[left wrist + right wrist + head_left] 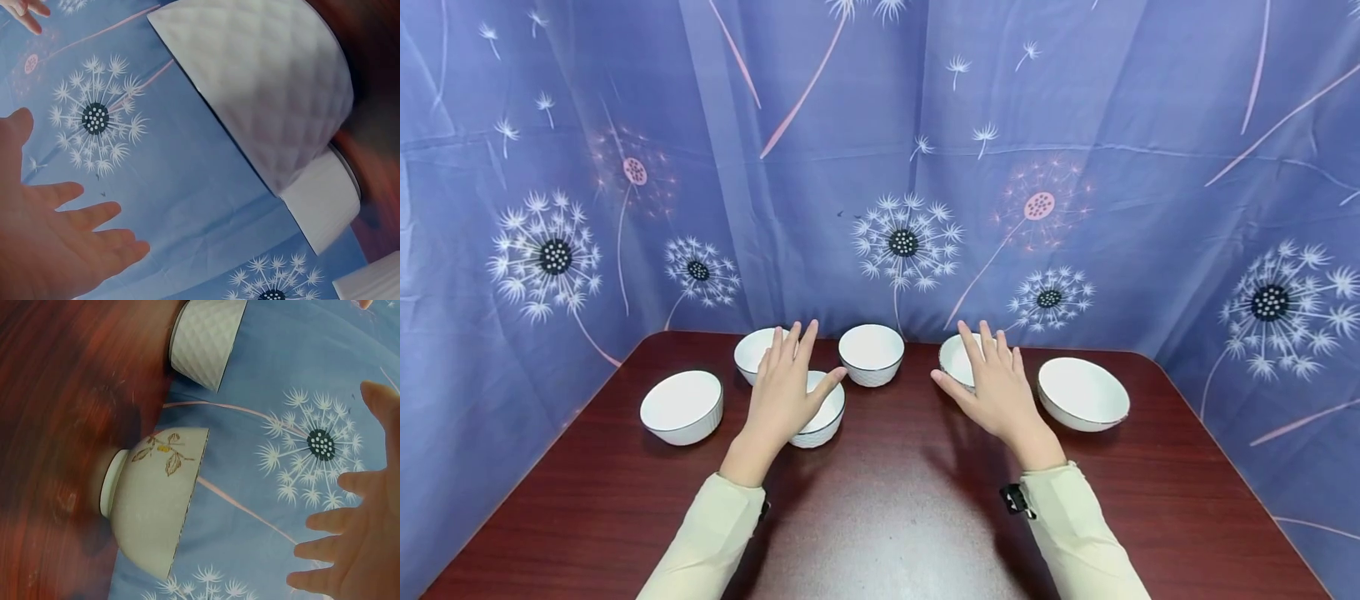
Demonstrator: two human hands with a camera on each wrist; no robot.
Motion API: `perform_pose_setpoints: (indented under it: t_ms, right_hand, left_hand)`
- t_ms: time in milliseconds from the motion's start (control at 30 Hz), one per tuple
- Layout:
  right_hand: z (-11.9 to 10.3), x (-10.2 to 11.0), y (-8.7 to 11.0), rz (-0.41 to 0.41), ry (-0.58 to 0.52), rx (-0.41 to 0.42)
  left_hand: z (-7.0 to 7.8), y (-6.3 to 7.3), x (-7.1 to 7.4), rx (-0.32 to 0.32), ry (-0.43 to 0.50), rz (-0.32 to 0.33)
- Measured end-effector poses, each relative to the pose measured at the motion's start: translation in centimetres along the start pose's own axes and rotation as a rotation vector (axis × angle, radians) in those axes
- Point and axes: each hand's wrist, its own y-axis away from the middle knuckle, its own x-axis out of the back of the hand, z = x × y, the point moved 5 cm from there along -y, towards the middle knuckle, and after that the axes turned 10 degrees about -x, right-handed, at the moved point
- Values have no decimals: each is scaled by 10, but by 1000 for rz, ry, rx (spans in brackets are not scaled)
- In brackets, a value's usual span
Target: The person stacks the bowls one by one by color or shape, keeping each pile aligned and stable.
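Note:
My left hand point(783, 390) hovers with spread fingers above a white bowl point(827, 417) whose dimpled side fills much of the left wrist view. Behind that hand, partly covered by the fingertips, is another white bowl point(751, 354). My right hand point(997, 392) is also spread in the air, in front of a white bowl point(955, 360) that it partly hides. In the right wrist view this bowl point(156, 500) shows a brown leaf print with a yellow spot on its side. Neither hand holds or touches anything.
A dimpled white bowl point(871, 357) stands at the back middle. A ribbed bowl point(682, 408) is at the left, and a wide shallow bowl point(1083, 394) at the right. The dark red wooden table point(880, 517) meets a blue dandelion-patterned curtain point(820, 208) at its back and sides.

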Motion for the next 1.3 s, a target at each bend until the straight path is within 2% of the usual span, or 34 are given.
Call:
perform_pose_setpoints:
  t_ms: [267, 567, 933, 1300]
  right_hand:
    - [-9, -2, -7, 33, -50, 50]
    - [-24, -4, -14, 34, -174, 95]
    - [-36, -15, -28, -42, -381, 94]
    - [-48, -37, -46, -67, -511, 79]
  left_hand:
    - [-6, 1, 8, 8, 44, 52]
    - [-14, 4, 17, 34, 132, 122]
    - [-29, 10, 18, 162, 318, 74]
    - [-42, 17, 22, 285, 437, 140]
